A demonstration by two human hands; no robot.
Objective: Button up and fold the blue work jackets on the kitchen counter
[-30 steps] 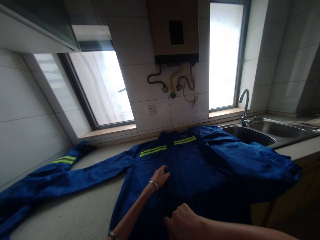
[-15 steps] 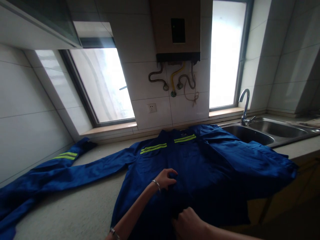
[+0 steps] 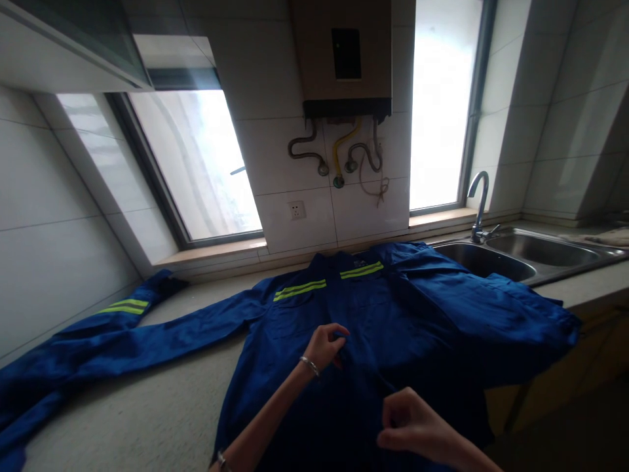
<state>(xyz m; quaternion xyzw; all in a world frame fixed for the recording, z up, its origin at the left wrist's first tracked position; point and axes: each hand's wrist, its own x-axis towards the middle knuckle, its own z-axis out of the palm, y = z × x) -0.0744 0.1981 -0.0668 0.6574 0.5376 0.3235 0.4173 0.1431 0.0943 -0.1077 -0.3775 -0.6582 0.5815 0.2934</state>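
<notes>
Item: blue jacket point(image 3: 422, 314) with yellow-green stripes point(image 3: 299, 290), laid flat on the counter point(image 3: 162, 406). The collar points to 12 o'clock, one sleeve point(image 3: 122, 341) is stretched out to 9 o'clock, and the other side is bunched toward 3 o'clock beside the sink point(image 3: 491, 265).

Hands: the left hand point(image 3: 327, 344), with a bracelet point(image 3: 310, 365) at the wrist, is closed and pinches cloth at the jacket's front opening. The right hand point(image 3: 413, 423), at 5 o'clock of the left, has its fingers curled over the front lower down; whether it grips cloth cannot be told.

Surroundings: tap point(image 3: 479, 203) at 2 o'clock, wall socket point(image 3: 296, 210) at 12.

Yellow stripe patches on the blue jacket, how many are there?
3. One sleeve patch lies far left; one chest patch sits above the left hand; a second chest patch is just right of it. The folded right side of the jacket may hide more.
</notes>
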